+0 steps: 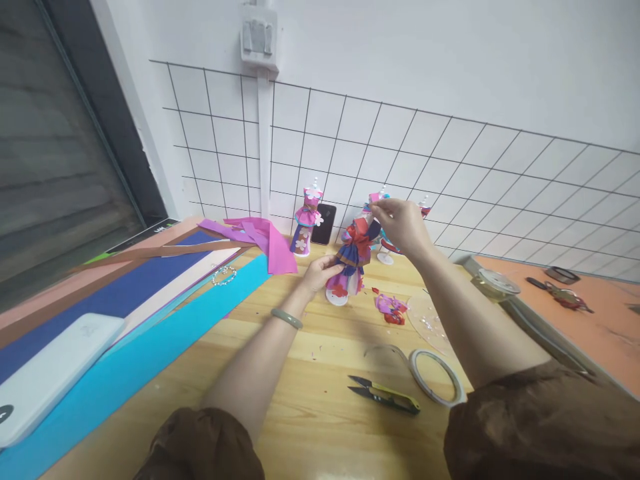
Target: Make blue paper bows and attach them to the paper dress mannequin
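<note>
A miniature dress form [354, 259] in a layered red, navy and pink paper dress stands on a round white base on the wooden table. My left hand [321, 275], with a jade bangle on its wrist, grips the dress's skirt from the left side between thumb and fingers. Just above and right of its bodice, my right hand [400, 225] is closed in a pinch; whatever lies between the fingertips is too small to make out. Behind stand other small dress forms, one [309, 223] in pink and purple with white flowers, the rest partly hidden by my right hand.
Yellow-handled thread snips [395, 399] and a tape roll [437, 377] lie in front. Pink and red scraps [391, 309] sit beside a clear dish [425, 319]. Coloured paper strips [190, 320], a white power bank [60, 377] and a bead bracelet [224, 275] are left. A dark phone [326, 224] leans on the wall.
</note>
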Motion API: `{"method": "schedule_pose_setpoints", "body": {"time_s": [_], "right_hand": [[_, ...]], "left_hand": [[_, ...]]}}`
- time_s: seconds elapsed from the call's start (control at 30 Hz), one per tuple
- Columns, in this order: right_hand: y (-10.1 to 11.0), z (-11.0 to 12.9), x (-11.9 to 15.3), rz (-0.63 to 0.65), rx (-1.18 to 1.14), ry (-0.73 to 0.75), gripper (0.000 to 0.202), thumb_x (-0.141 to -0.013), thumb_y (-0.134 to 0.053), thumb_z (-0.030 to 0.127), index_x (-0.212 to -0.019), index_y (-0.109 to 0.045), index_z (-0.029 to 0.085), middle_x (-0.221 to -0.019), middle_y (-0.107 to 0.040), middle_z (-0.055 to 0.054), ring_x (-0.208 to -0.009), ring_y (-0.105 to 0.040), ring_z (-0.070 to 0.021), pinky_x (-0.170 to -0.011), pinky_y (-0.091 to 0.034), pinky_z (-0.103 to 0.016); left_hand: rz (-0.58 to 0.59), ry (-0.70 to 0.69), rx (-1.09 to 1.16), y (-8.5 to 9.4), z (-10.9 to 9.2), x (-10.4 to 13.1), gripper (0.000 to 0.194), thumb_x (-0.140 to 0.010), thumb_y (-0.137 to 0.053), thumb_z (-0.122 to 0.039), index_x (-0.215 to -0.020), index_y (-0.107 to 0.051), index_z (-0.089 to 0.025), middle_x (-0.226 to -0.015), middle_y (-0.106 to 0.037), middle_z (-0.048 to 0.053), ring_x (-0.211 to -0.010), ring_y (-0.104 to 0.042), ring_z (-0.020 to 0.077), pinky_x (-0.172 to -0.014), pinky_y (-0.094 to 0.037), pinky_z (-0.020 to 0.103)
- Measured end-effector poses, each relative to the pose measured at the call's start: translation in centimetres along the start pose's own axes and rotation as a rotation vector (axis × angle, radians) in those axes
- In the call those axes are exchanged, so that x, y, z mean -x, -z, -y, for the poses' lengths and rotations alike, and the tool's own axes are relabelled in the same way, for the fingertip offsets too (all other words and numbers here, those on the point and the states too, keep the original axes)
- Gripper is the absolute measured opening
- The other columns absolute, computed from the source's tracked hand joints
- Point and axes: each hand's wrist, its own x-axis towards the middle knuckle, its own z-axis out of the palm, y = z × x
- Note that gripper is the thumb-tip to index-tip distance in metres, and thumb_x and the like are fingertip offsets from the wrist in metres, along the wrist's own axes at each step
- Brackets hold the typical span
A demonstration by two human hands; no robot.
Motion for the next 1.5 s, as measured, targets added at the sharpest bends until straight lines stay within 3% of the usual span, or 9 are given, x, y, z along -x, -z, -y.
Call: {"method": "schedule_pose_setpoints", "body": {"time_s": [0.3,0.6,0.8,1.0,1.17,1.5], "right_hand": [[0.1,0.1,0.1,0.007,-0.013,-0.005,0.03,-0.077,-0.044,0.032,-0.085,-0.067,0.013,-0.075,-0.066,-0.008,-0.07,-0.058,-0.0182,-0.064,-0.041,-0.031],[0.2,0.4,0.3,-0.008,0.028,-0.013,0.03,-0.077,-0.044,0.031,-0.087,-0.067,0.015,-0.076,-0.067,-0.008,-0.071,-0.059,-0.0198,-0.065,-0.042,-0.032],[0.2,0.2,0.3,-0.023,0.04,-0.02,0.03,-0.076,-0.044,0.031,-0.086,-0.067,0.014,-0.077,-0.067,-0.009,-0.071,-0.06,-0.02,-0.064,-0.042,-0.032],[0.2,0.0,0.3,-0.024,0.036,-0.014,0.029,-0.076,-0.045,0.031,-0.085,-0.067,0.014,-0.076,-0.067,-0.008,-0.07,-0.06,-0.0193,-0.063,-0.042,-0.031],[0.2,0.1,0.2,-0.016,0.036,-0.016,0.03,-0.076,-0.045,0.032,-0.085,-0.067,0.014,-0.074,-0.067,-0.008,-0.069,-0.06,-0.0197,-0.063,-0.042,-0.031],[0.0,-0.3,0.3,-0.043,0.013,-0.033,0.029,-0.076,-0.046,0.032,-0.086,-0.066,0.014,-0.077,-0.067,-0.008,-0.072,-0.06,-0.0207,-0.065,-0.044,-0.033]], "left_hand": [[-0.045,-0.077,-0.002,-0.6,0.9,-0.1,0.035,-0.065,-0.065,-0.026,-0.097,-0.059,-0.013,-0.099,-0.062,0.007,-0.089,-0.056,0.0158,-0.086,-0.039,0.032],[-0.265,-0.163,-0.228,-1.9,1.5,0.2,0.032,-0.068,-0.06,-0.032,-0.094,-0.061,-0.014,-0.094,-0.063,0.007,-0.084,-0.056,0.0177,-0.075,-0.043,0.028],[-0.303,-0.251,-0.383,-2.4,2.0,0.3,0.027,-0.076,-0.051,-0.03,-0.099,-0.056,-0.016,-0.092,-0.062,0.006,-0.081,-0.056,0.0155,-0.072,-0.043,0.027],[-0.541,-0.374,-0.532,-2.7,2.1,0.5,0.025,-0.071,-0.056,-0.022,-0.094,-0.046,-0.019,-0.09,-0.056,0.004,-0.08,-0.054,0.0129,-0.071,-0.042,0.025],[-0.474,-0.396,-0.635,-2.9,1.6,0.8,0.006,-0.076,-0.05,-0.021,-0.08,-0.047,-0.019,-0.08,-0.054,0.001,-0.074,-0.052,0.0114,-0.069,-0.041,0.024],[-0.437,-0.502,-0.796,-2.6,0.9,1.4,0.011,-0.079,-0.047,-0.024,-0.085,-0.053,-0.019,-0.089,-0.058,0.006,-0.087,-0.053,0.0162,-0.08,-0.04,0.03]]}}
